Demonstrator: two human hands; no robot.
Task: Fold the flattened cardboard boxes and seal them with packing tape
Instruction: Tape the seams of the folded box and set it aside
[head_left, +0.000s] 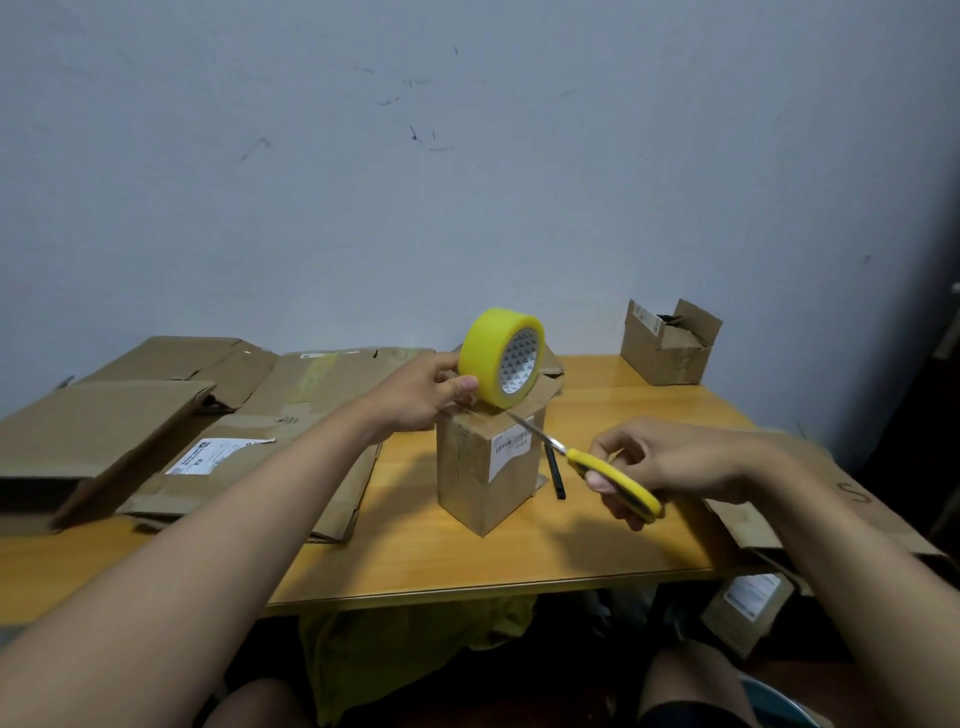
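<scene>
L hand (422, 391) pinching tape roll (501, 357) on box (488, 470) top edge, R hand (670, 467) gripping scissors (597, 462), blades at tape.

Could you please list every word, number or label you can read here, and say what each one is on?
"S": handwritten on the cardboard sheet at the right table edge.
White label on the upright box: print too small to read.
White label on the flattened cardboard: blurred, unreadable.
Tape roll core: triangle pattern, no legible words.

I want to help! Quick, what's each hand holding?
Left hand: grips the yellow tape roll.
Right hand: grips the yellow scissors.
</scene>
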